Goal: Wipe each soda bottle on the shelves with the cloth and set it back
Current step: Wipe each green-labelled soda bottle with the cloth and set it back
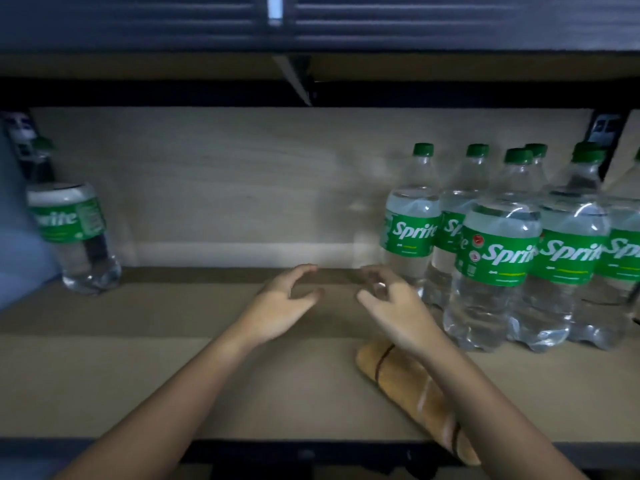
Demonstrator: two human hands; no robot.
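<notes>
Several clear Sprite bottles with green caps and labels stand grouped at the right of the shelf; the nearest one [495,271] is in front, another [410,230] stands at the group's left edge. A lone Sprite bottle [74,230] stands at the far left. An orange-tan striped cloth [408,386] lies rolled on the shelf's front edge, partly under my right forearm. My left hand [284,306] and my right hand [391,299] hover over the middle of the shelf with fingers loosely curved, facing each other and holding nothing. My right hand is just left of the bottle group.
The wooden shelf board [173,375] runs the full width, with a pale back panel [242,188]. An upper shelf [138,67] overhangs close above. A blue object [14,237] sits at the far left edge.
</notes>
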